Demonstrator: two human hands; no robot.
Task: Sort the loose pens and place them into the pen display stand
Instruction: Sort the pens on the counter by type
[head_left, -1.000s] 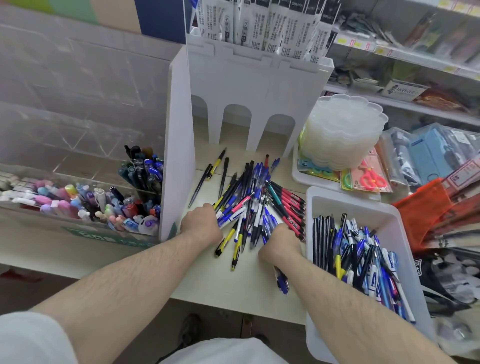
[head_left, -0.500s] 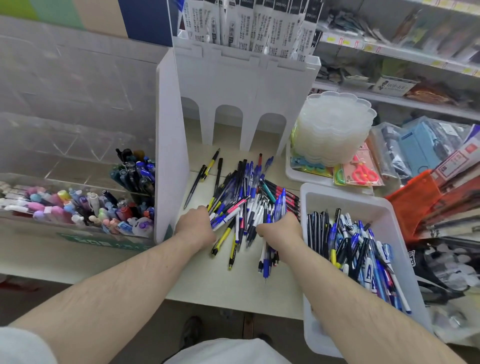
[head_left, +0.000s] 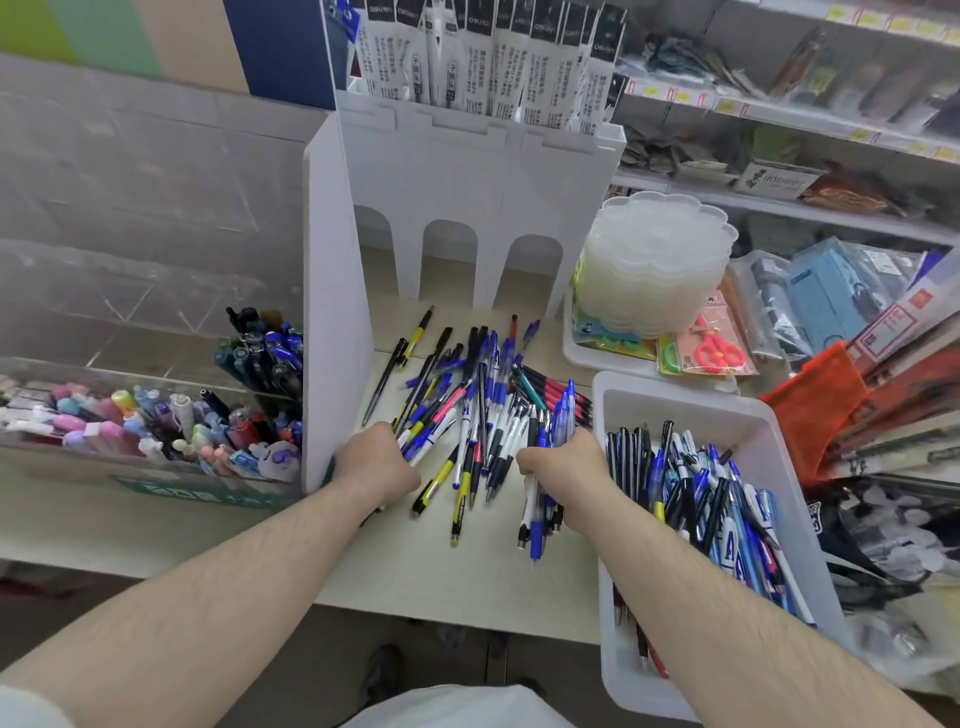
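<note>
hands (head_left: 467, 467) on cream shelf (head_left: 405, 582), shop shelving (head_left: 779, 109)

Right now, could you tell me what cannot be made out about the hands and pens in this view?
- Left hand: seen from the back, so its fingers and any grip on the loose pens are hidden.
- Right hand: grips a bundle of blue pens; the count is hidden by the fist.
- White bin: the right forearm covers its near pens.
- Refill packets: print too small to read.

1. A pale counter (head_left: 457, 587) is spanning the frame's centre.
2. White store shelves (head_left: 831, 117) are running across the upper right (price tags along their edges).
3. Coloured wall panels (head_left: 156, 36) are filling the upper left.
</note>
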